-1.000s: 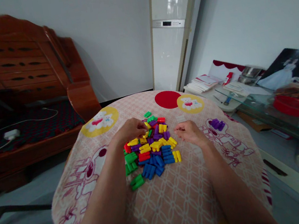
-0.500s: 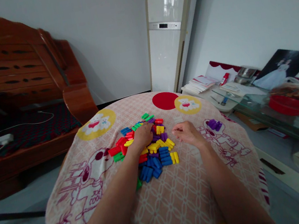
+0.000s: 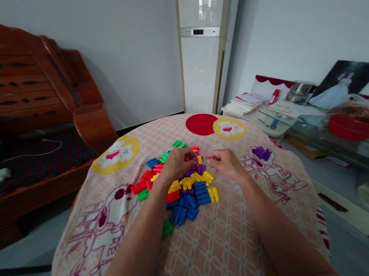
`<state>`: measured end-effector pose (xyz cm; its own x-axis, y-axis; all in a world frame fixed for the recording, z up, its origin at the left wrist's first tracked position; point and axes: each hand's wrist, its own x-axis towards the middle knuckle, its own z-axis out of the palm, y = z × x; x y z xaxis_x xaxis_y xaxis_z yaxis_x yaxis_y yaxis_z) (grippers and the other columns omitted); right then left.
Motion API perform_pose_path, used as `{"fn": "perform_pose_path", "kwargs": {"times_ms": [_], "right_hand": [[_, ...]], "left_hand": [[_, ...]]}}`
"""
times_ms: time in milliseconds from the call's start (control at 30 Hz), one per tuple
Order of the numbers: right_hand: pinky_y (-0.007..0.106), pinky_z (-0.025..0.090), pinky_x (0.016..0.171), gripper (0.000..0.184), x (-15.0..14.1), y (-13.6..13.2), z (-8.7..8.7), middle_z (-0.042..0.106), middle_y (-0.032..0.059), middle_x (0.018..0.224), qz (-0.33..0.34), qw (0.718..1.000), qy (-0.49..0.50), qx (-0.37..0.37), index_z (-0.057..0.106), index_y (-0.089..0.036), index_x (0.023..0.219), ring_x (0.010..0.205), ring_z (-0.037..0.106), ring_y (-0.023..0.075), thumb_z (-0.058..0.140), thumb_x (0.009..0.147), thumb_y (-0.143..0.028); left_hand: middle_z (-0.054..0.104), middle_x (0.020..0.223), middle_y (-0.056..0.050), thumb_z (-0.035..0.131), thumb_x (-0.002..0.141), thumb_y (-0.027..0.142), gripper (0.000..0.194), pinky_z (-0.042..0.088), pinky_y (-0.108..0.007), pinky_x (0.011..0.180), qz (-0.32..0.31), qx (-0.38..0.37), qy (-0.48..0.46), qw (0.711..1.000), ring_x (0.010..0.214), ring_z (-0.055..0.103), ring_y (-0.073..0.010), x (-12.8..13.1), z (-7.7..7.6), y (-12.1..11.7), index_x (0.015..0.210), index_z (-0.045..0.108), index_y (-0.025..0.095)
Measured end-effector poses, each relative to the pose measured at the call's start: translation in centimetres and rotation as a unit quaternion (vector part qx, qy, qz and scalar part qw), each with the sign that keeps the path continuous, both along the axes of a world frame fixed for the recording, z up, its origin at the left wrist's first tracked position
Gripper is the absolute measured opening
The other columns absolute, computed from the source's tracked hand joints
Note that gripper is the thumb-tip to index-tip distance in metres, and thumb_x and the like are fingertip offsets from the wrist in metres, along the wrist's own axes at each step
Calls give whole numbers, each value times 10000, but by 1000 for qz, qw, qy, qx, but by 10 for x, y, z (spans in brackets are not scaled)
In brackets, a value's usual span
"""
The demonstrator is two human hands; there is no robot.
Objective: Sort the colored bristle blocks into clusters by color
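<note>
- Pile of small multi-coloured plastic blocks (image 3: pixel 187 183), ridged like joined tubes: on round table w/ pink patterned cloth (image 3: pixel 218 240); in this pile, blue blocks (image 3: pixel 179 215) at 6 o'clock, red blocks (image 3: pixel 139 187) at 9.
- L hand (image 3: pixel 178 163): over pile at approx. 1 o'clock, fingers bent – cannot tell if they grip a block.
- R hand (image 3: pixel 225 163): just beside pile at 3 o'clock, fingers half curled, thumb near index – cannot tell if holding sth.
- Purple ridged plastic blocks (image 3: pixel 263 153): apart from pile, further out at 3 o'clock.
</note>
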<state>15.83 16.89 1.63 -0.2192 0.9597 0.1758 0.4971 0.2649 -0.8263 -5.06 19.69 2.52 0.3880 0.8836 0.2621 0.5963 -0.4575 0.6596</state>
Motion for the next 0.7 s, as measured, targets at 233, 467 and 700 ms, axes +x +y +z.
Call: {"fn": "perform_pose_path", "kwargs": {"times_ms": [233,467,700], "right_hand": [[180,410,489,183,-7,-4,7,639,-5,633,21,999,30,2,715,-151,839,551,593,110,592,802,-281],[180,436,455,144,7,-3,14,644,-2,613,9,998,43,-45,686,-148,792,513,606,116,632,766,-280],[236,474,547,185,93,11,7,704,61,645,-279,954,-103,46,728,-136,755,579,657,169,585,765,-253]], "left_hand": [[727,775,-24,615,725,191,220,514,-250,591,-72,-39,-105,991,659,691,-167,18,2,-9,943,629,170],[744,929,-67,560,789,196,352,546,-260,615,-97,-36,-111,988,653,689,-145,28,0,-12,1135,615,158],[748,1031,-94,571,789,242,361,565,-312,777,-46,17,-78,996,877,707,-199,18,6,-8,1119,677,139]]}}
